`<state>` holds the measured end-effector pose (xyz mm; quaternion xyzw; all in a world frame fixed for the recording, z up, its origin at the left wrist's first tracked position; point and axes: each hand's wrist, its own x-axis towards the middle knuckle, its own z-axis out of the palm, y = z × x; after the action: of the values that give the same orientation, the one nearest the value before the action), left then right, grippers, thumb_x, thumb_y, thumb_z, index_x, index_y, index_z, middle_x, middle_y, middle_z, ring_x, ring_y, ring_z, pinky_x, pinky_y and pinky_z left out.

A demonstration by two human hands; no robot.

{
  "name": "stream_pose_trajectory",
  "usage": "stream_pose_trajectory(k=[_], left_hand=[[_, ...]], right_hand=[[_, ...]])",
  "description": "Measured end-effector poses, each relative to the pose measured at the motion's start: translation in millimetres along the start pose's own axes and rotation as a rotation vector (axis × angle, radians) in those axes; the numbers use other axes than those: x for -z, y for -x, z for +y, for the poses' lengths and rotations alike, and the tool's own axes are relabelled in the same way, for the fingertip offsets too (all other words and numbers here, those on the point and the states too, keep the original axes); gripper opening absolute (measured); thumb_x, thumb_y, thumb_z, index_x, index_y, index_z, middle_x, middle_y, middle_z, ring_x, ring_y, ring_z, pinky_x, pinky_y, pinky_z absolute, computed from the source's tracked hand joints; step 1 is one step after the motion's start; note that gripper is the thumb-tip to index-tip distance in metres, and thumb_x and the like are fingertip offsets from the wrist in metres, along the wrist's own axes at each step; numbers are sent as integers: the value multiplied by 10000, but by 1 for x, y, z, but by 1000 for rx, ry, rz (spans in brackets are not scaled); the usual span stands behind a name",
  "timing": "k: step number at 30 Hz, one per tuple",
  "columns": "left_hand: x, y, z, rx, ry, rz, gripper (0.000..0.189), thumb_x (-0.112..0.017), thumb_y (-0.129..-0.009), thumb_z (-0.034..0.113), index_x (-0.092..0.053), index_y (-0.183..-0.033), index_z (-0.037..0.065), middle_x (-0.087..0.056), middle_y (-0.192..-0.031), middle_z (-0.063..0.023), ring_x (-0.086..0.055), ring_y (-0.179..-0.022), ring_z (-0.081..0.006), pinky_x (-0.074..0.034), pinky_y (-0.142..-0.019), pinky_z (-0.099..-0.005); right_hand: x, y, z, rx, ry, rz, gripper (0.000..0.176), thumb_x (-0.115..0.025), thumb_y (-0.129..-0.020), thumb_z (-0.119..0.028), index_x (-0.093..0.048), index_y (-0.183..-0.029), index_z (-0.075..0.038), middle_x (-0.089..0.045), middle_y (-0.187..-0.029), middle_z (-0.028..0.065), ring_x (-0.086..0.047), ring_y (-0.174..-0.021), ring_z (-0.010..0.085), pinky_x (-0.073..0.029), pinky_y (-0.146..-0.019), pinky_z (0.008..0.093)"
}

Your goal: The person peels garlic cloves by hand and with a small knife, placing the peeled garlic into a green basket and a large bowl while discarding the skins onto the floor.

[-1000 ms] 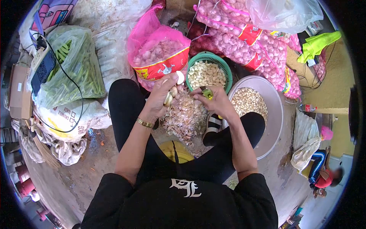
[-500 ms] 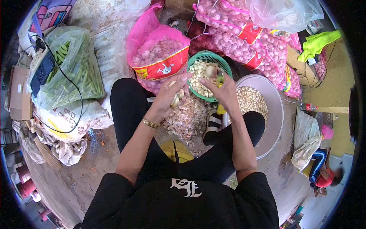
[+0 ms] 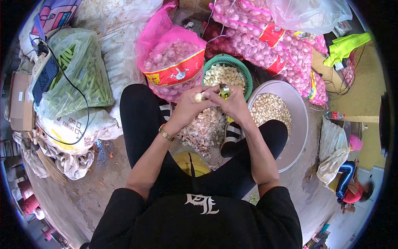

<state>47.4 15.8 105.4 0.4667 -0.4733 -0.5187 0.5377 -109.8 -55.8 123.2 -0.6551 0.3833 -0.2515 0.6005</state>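
Left hand [image 3: 188, 108] pinches smooth, rounded cream garlic clove [image 3: 198, 98] above papery, flaky pinkish peelings [image 3: 203, 132]; clove's axis unclear. Right hand [image 3: 233, 104] grips yellow-green-handled tool [image 3: 225, 92], long axis running toward the person.

One left hand [image 3: 190, 106], one right hand [image 3: 234, 104], one yellow-green tool [image 3: 225, 92], one watch [image 3: 166, 133], one green basket [image 3: 249, 79], one large basin [image 3: 297, 124], one heap of peels [image 3: 203, 133], one bottle [image 3: 335, 116].
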Motion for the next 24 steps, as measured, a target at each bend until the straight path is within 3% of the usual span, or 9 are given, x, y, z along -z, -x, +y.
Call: stream_pose_trajectory(k=[3, 5, 7, 8, 9, 16, 18, 21, 24], left_hand=[[-3, -1, 21, 75, 158, -1, 324, -686, -864, 124, -610, -1146, -15, -647, -943, -40, -595, -808, -54, -488, -678, -206], [7, 0, 20, 376, 267, 24, 279, -647, -913, 194, -613, -1120, 10, -626, -845, -21, -573, -661, -49, -450, -522, -182], [5, 1, 22, 366, 399, 2, 277, -632, -926, 224, -610, -1113, 21, -609, -809, -10, -551, -610, -46, -416, -471, -176], [5, 2, 23, 355, 532, -19, 278, -617, -939, 253, -606, -1106, 32, -593, -773, 0, -528, -560, -43, -383, -420, -170], [5, 2, 24, 355, 532, -20, 278, -617, -939, 253, -606, -1106, 32, -593, -773, 0, -528, -560, -43, -383, -420, -170], [3, 3, 22, 214, 407, 53, 255, -640, -922, 202, -609, -1115, 38, -595, -816, 6, -542, -626, -40, -421, -494, -172], [1, 2, 23, 131, 295, 87, 243, -642, -919, 181, -614, -1112, 35, -596, -841, 11, -546, -664, -35, -431, -525, -170], [0, 1, 20, 73, 282, 85, 235, -648, -909, 145, -618, -1110, 26, -596, -891, 15, -540, -734, -24, -436, -579, -169], [-2, 0, 16, 12, 268, 113, 232, -659, -899, 136, -618, -1099, 27, -595, -919, 13, -531, -760, -25, -437, -614, -173]], right_hand=[[8, -1, -8, 37, -34, 73, 141, -699, -868, -133, -694, -912, 0, -684, -831, 17, -584, -747, 66, -469, -675, 231], [11, 3, -21, -6, -63, 62, 135, -686, -881, -136, -688, -933, -11, -680, -845, 11, -582, -769, 65, -466, -700, 232], [11, 3, -26, -48, -93, 50, 131, -674, -893, -138, -681, -953, -21, -676, -859, 5, -580, -791, 64, -464, -726, 232], [11, 2, -25, 17, -127, 56, 142, -682, -892, -176, -672, -941, -43, -620, -777, -25, -497, -659, 40, -390, -594, 207], [11, 1, -25, 83, -161, 62, 157, -689, -891, -214, -663, -929, -65, -563, -696, -56, -414, -527, 17, -315, -462, 183], [12, 2, -27, 170, -29, 96, 229, -634, -932, -290, -596, -987, -71, -518, -698, -49, -414, -520, 31, -323, -466, 187], [13, 8, -31, -212, -366, 89, 328, -522, -980, -400, -546, -945, -74, -487, -700, -40, -406, -520, 42, -332, -466, 189], [21, 8, -27, -278, -429, -175, 426, -406, -1008, -469, -512, -883, -76, -459, -694, -35, -400, -537, 48, -340, -465, 198], [15, 9, -30, -131, -267, -141, 416, -390, -1018, -451, -508, -879, -77, -431, -681, -38, -406, -565, 43, -344, -467, 207]])
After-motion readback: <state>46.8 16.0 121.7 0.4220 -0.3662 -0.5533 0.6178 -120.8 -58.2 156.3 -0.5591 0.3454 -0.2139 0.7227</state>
